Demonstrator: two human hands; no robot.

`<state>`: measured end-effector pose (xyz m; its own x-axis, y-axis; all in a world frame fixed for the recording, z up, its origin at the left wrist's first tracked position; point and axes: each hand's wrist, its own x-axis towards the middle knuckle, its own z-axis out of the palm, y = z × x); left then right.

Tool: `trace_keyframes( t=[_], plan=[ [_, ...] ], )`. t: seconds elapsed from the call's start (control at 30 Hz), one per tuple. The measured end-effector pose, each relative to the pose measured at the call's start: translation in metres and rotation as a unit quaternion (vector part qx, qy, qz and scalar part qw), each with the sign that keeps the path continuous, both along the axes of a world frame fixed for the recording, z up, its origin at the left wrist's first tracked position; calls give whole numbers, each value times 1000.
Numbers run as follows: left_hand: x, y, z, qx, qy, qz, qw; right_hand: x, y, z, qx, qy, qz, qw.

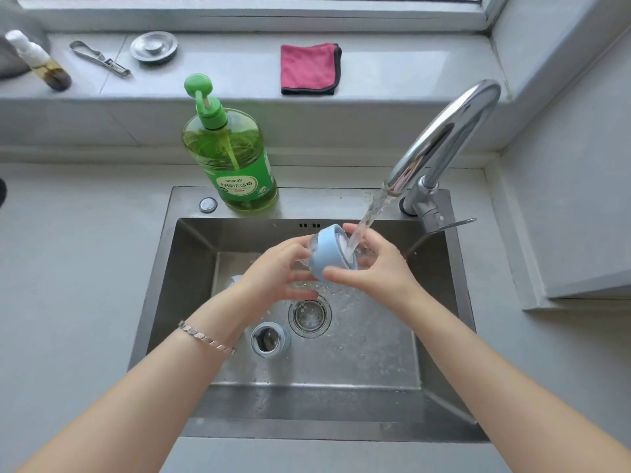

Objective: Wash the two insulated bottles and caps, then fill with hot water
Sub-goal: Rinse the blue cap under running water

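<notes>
- Nearest, on the left wrist: a bracelet point(206, 337).
- On the wet floor of the sink point(184, 268), upright and open-mouthed: a blue bottle point(269, 339), just left of the drain point(309, 315).
- Behind the left wrist: a pale rounded thing point(235, 279), mostly hidden; cannot tell what.
- Above the drain, clear of the basin floor: the blue cap point(329, 256), tilted, between both hands.
- Left hand point(276, 271): fingers curled round the cap's clear end.
- Right hand point(375, 268): thumb and fingers pinching the blue rim from the other side.
- Straight onto the cap's white face: a stream point(367, 220) from the faucet point(444, 138), passing close by the right fingers.
- On the sink's back ledge, left of the faucet: a green soap bottle point(232, 158) and, beside it, a round button point(208, 204).
- Farthest, along the sill: a pink cloth point(309, 68), a metal lid point(153, 47), a steel tool point(100, 59), and a spray bottle point(37, 61) at the left end.
</notes>
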<state>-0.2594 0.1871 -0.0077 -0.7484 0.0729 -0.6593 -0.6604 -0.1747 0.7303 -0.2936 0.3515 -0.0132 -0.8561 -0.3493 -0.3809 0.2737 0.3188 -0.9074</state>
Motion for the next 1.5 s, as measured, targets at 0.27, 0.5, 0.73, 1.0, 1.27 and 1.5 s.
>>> trace_keyframes(
  t=[0.27, 0.5, 0.73, 1.0, 1.27, 1.5],
  plan=[
    [7, 20, -12, 86, 62, 39, 994, 11, 13, 3, 181, 279, 69, 940],
    [1, 40, -17, 110, 53, 27, 992, 14, 34, -14, 101, 162, 27, 981],
    [-2, 32, -15, 123, 53, 90, 987, 7, 15, -15, 36, 189, 13, 981],
    [18, 5, -9, -7, 55, 49, 997, 1, -7, -4, -50, -67, -13, 996],
    [13, 21, -2, -87, 75, 16, 993, 9, 7, -2, -180, -283, -136, 932],
    [28, 11, -2, -63, 101, 20, 993, 6, -11, -1, 56, 22, -102, 993]
  ],
)
